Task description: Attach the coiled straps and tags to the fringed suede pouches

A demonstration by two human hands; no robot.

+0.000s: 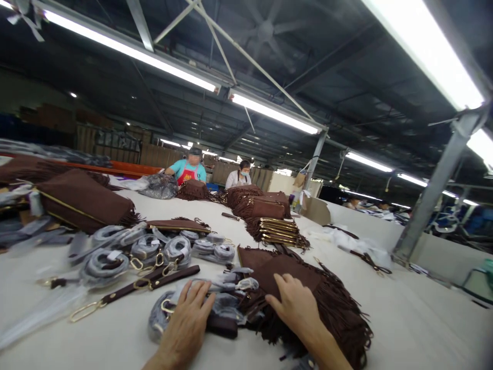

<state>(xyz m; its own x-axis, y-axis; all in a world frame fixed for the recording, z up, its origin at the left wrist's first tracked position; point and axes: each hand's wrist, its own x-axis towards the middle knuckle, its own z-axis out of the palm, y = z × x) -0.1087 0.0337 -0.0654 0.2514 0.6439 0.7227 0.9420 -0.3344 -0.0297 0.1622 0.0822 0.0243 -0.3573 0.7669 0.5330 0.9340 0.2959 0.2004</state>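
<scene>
My left hand (188, 319) rests with fingers stretched out over a coiled strap in grey wrapping (157, 313). A gold clasp shows beside it, and a short dark brown strap piece (222, 327) lies just right of the fingers. My right hand (296, 302) lies on a brown fringed bag (287, 268), thumb apart from the fingers, palm down. Long fringe spreads from the bag toward the right and the near edge. Between the hands are more wrapped straps, partly hidden. A brown wrist strap with gold hooks (154, 280) lies beyond my left hand.
Several wrapped strap coils (103, 268) lie at the left, near a brown bag with a gold zip (87, 200). Stacked fringed bags (265, 205) stand farther back. Two people (190, 169) are across the table. Loose straps and clear plastic (342, 244) lie at the right.
</scene>
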